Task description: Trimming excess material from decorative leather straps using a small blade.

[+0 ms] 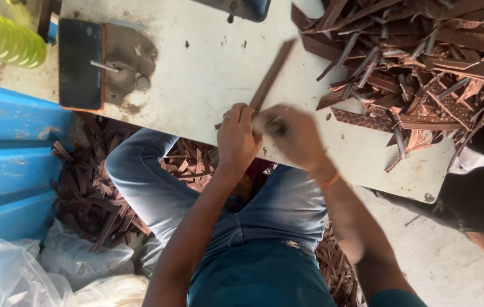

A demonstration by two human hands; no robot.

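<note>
In the head view, at the centre of the frame, the left hand (236, 139) is closed in a grip on the near end of a long brown strip (270, 77), which slants up across the white surface (208, 57) toward the upper middle. The right hand (296, 136), blurred, is closed beside it around something small and dark that cannot be made out. A heap of brown strips (418, 62) fills the upper right, and more scraps (91, 199) lie on the floor at lower left. The blur suggests quick work, so the strip could slip or tear, or a finger could be nicked. A dark flat slab with an orange edge (80, 62) lies at upper left, and crumpled clear plastic bags (32, 273) sit at bottom left.
</note>
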